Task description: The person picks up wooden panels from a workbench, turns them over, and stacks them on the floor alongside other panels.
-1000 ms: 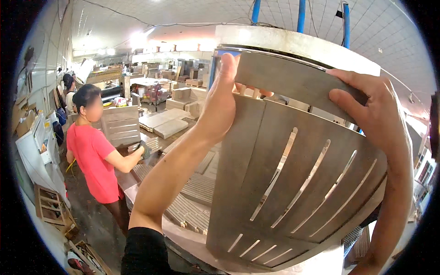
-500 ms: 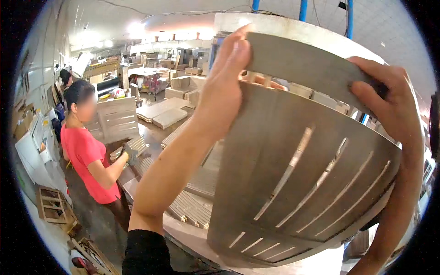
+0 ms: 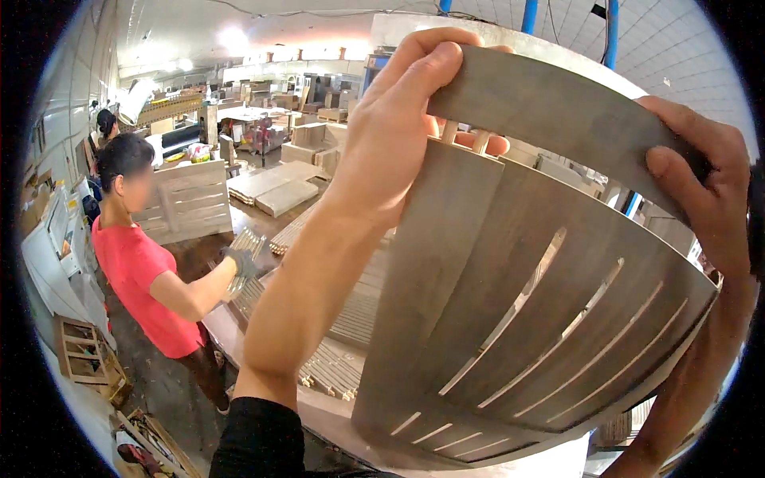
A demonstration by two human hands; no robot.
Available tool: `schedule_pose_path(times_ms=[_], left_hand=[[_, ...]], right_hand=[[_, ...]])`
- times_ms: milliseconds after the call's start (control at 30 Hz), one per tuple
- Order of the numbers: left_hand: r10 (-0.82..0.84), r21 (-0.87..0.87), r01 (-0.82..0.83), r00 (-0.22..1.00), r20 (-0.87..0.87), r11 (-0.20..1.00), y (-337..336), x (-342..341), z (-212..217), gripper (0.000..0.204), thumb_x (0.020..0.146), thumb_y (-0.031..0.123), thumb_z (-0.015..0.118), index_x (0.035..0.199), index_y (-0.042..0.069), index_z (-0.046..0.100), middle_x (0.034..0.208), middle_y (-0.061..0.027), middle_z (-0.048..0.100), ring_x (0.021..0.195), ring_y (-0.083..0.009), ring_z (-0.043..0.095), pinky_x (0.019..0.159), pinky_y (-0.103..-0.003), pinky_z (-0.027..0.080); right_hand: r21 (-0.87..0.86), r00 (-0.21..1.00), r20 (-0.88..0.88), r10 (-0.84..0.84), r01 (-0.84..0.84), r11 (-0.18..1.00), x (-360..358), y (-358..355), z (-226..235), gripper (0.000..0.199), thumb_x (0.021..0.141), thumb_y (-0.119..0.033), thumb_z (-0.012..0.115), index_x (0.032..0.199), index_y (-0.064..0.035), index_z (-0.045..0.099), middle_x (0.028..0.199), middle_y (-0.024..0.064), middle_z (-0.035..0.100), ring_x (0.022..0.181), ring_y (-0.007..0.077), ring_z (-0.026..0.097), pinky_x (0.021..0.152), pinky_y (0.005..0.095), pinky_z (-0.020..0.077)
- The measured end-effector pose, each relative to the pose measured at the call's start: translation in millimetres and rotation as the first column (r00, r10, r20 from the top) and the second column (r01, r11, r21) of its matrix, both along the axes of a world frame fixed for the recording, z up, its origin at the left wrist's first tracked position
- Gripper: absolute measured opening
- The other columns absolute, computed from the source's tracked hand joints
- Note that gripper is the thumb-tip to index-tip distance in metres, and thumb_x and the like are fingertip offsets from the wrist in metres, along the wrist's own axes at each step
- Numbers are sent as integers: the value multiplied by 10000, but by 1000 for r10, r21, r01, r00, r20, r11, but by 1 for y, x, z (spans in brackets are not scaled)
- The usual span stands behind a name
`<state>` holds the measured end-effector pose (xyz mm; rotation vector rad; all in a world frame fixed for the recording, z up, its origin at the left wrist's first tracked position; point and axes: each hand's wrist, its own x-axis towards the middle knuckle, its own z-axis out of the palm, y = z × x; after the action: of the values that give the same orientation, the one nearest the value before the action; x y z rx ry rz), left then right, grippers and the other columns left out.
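A grey-brown wooden rail [image 3: 558,107] is held across the top of a slatted wooden panel [image 3: 454,271], with a gap between them. Round its left end my left hand [image 3: 394,131] is closed, thumb on the front, some fingertips showing in the gap. My right hand [image 3: 705,179] pinches the other end, thumb in front. Pale wooden dowels [image 3: 480,142] bridge the gap near my left hand. Long narrow slots run down the panel, with short ones lower. Its leftmost board stands slightly out of line with its neighbour along the top. The panel's foot rests near the pale worktop [image 3: 558,458].
At the left a co-worker in a red shirt [image 3: 139,263] handles thin wooden strips with a gloved hand [image 3: 239,261]. Slatted strips [image 3: 335,370] lie in rows behind my left forearm. Stacked boards [image 3: 275,191] and a leaning slatted panel [image 3: 187,199] stand beyond.
My hands and the rail have shifted slightly right in view. The dowels by my left hand show more clearly. The co-worker's gloved hand has moved right.
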<state>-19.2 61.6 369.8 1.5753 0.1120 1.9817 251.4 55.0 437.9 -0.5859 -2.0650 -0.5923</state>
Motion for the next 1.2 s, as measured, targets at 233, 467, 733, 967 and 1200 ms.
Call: schedule_pose_path(times_ms=[233, 467, 733, 967, 1200], left_hand=[[148, 23, -147, 989, -17, 989, 13, 4, -3, 200, 985, 241, 477, 1098, 113, 581, 950, -31, 597, 709, -152, 630, 607, -312, 569], [160, -142, -153, 986, 38, 978, 21, 6, -2, 250, 968, 249, 500, 1134, 84, 588, 914, -88, 651, 658, -195, 662, 572, -314, 553], [286, -7, -286, 958, 26, 958, 7, 6, -6, 245, 961, 230, 507, 1117, 64, 597, 893, -64, 641, 655, -155, 637, 605, -295, 548], [252, -15, -252, 965, 77, 968, 7, 10, -7, 229, 937, 226, 540, 1073, 68, 634, 956, -37, 622, 821, -125, 608, 710, -284, 532], [779, 221, -749, 580, -236, 625, -12, -8, 11, 252, 932, 265, 539, 958, 33, 635, 1018, -23, 618, 938, -108, 522, 884, -285, 392]], right_hand=[[-93, 996, 82, 27, -19, 996, -2, 9, -16, 374, 912, -247, 623, 1194, -1, 618, 934, 93, 673, 775, 123, 610, 762, 281, 487], [-387, 985, 172, -6, 73, 919, -13, 27, 17, 361, 936, -239, 574, 1170, 31, 619, 810, 65, 676, 709, 100, 596, 663, 251, 459], [13, 993, 97, -60, 59, 998, 3, 25, -4, 356, 922, -226, 580, 1157, 38, 618, 834, 90, 676, 715, 115, 605, 679, 252, 467], [-11, 990, 140, -28, 30, 999, 0, 5, -4, 402, 843, -210, 640, 1210, -48, 619, 901, 126, 663, 784, 177, 618, 740, 304, 471], [284, 943, -211, -258, 312, 907, 90, -11, -49, 511, 816, -267, 676, 1289, -100, 579, 1239, 145, 588, 1155, 257, 531, 983, 383, 392]])
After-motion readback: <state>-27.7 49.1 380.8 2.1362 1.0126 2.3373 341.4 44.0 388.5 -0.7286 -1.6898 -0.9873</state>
